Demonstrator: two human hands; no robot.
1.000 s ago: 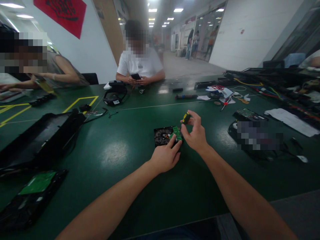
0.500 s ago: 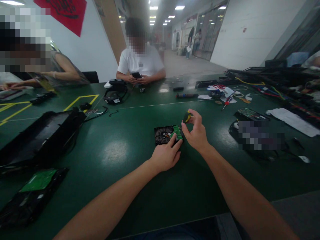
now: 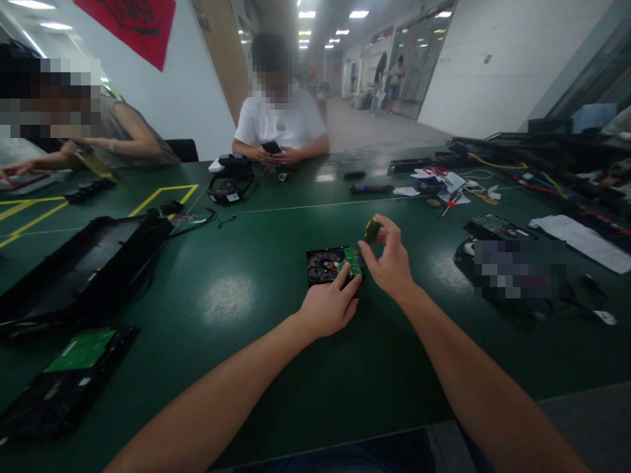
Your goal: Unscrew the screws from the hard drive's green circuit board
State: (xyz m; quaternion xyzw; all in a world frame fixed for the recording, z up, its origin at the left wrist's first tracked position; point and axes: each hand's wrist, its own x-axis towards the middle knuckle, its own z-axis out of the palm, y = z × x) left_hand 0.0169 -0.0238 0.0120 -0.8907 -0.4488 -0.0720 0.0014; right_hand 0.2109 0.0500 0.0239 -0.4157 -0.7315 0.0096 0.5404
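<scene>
A black hard drive (image 3: 321, 264) with a green circuit board (image 3: 351, 255) lies on the table in front of me. My left hand (image 3: 331, 305) rests over its near right side. Two of its fingers lie on the board, and the thumb is bent at the near edge. Just right of the drive, my right hand (image 3: 389, 253) pinches the dark and yellow handle of a screwdriver (image 3: 373, 228) in its fingertips. The handle leans upright above the drive's right end. I cannot make out its shaft or tip.
At left stand a long black casing (image 3: 93, 263) and another drive-like unit (image 3: 69, 374). A red screwdriver (image 3: 449, 205), cables and a second circuit board (image 3: 495, 226) lie at right. Across the green table (image 3: 256, 394), a person (image 3: 280, 125) holds a phone; another person (image 3: 131, 131) sits at left.
The screwdriver's handle has turned in my right fingers, its yellow patches now facing differently. My left hand stays on the hard drive. The whole view has shifted slightly.
</scene>
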